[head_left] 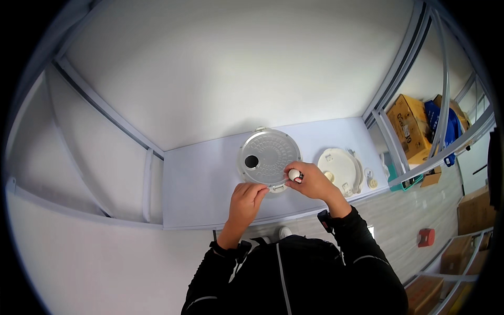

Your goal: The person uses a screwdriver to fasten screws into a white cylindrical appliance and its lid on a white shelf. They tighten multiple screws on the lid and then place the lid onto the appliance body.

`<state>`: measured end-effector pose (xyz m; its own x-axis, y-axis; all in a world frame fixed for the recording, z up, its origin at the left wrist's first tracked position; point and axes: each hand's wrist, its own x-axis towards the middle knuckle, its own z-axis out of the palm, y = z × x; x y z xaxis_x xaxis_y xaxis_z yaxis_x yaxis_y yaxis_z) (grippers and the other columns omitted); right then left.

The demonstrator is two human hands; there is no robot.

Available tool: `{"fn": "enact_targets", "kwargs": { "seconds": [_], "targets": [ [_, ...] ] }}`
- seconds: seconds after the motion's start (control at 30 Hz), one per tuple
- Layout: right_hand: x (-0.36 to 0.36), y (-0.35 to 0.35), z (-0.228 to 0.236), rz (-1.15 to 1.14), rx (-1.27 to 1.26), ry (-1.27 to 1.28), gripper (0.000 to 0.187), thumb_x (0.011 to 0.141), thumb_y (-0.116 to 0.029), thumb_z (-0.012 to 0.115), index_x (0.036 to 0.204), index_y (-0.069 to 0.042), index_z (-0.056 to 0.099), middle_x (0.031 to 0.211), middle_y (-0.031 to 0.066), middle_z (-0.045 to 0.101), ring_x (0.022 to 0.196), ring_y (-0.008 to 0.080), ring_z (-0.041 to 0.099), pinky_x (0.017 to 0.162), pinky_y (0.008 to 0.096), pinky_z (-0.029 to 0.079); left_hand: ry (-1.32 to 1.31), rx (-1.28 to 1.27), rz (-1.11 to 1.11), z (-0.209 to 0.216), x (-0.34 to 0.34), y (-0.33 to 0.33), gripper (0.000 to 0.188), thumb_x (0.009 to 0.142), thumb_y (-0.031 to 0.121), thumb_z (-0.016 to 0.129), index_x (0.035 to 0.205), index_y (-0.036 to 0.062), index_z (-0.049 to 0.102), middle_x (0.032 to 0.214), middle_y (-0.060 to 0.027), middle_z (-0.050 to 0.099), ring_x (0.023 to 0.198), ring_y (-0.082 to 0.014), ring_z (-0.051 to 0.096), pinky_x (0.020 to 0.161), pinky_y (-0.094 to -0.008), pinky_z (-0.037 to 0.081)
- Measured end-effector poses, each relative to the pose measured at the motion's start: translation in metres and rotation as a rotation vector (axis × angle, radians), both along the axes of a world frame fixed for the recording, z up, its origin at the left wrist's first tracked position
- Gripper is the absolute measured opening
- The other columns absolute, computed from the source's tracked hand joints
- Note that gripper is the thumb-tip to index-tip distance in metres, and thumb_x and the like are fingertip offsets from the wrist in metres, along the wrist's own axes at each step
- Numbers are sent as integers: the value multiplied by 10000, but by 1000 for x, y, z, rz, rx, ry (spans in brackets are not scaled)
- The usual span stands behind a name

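A round appliance lid [275,152] with a grey metal face and pale rim lies on the white table. A dark round hole [251,161] shows left of its middle. My left hand [247,199] is closed at the near rim, its thumb and fingers pinched together; what they hold, if anything, is hidden. My right hand [310,181] is wrapped round a small handle-like object [295,175], whose rounded end is white with black and red. That object is over the lid's near right edge, and its lower part is hidden by my fingers.
A round white cover [341,169] lies on the table [199,181] to the right, near a small cream-coloured part [372,183]. Metal frame posts [391,142] bound the table. Cardboard boxes [409,126], a teal crate [412,184] and a red stool [426,237] stand at the right.
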<state>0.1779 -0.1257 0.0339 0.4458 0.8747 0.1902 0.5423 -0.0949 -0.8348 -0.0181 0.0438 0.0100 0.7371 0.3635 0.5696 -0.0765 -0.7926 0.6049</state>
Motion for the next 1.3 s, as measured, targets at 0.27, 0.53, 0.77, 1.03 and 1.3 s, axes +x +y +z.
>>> {"fn": "enact_targets", "kwargs": {
  "seconds": [0.27, 0.53, 0.77, 1.03, 1.3],
  "targets": [
    [-3, -3, -10, -37, 13, 27, 369, 858, -54, 848, 1187, -67, 682, 1068, 126, 759, 963, 342, 742, 823, 396, 595, -66, 97, -29, -5, 9, 0, 125, 896, 71, 820, 1020, 64, 800, 964, -65, 779, 857, -280, 698, 800, -401, 521],
    [-7, -3, -20, -68, 68, 63, 358, 864, -19, 858, 1175, -68, 687, 1049, 74, 755, 932, 234, 732, 811, 353, 585, 23, 84, -2, -1, 15, 2, 101, 878, 111, 839, 977, 107, 822, 948, -40, 775, 886, -261, 677, 827, -386, 488],
    [-8, -3, -21, -75, 91, 60, 354, 871, -40, 863, 1175, -84, 688, 1053, 74, 758, 939, 243, 734, 820, 352, 587, 78, 34, -41, 3, 17, 2, 107, 889, 86, 815, 992, 108, 831, 973, -16, 765, 915, -249, 668, 866, -396, 500],
    [-6, -3, -20, -68, 86, 59, 353, 876, -64, 869, 1176, -89, 685, 1048, 75, 763, 946, 258, 739, 842, 361, 588, 96, 111, -43, 12, 15, 4, 142, 848, 51, 840, 982, 98, 842, 925, -40, 742, 878, -267, 669, 832, -391, 522],
    [-4, -3, -22, -61, 85, 67, 361, 867, -57, 875, 1171, -87, 684, 1049, 73, 766, 949, 261, 741, 844, 363, 586, 77, 11, -44, 2, 17, 9, 82, 854, 94, 844, 929, 126, 833, 939, 14, 754, 865, -233, 652, 802, -379, 487]
  ]
}}
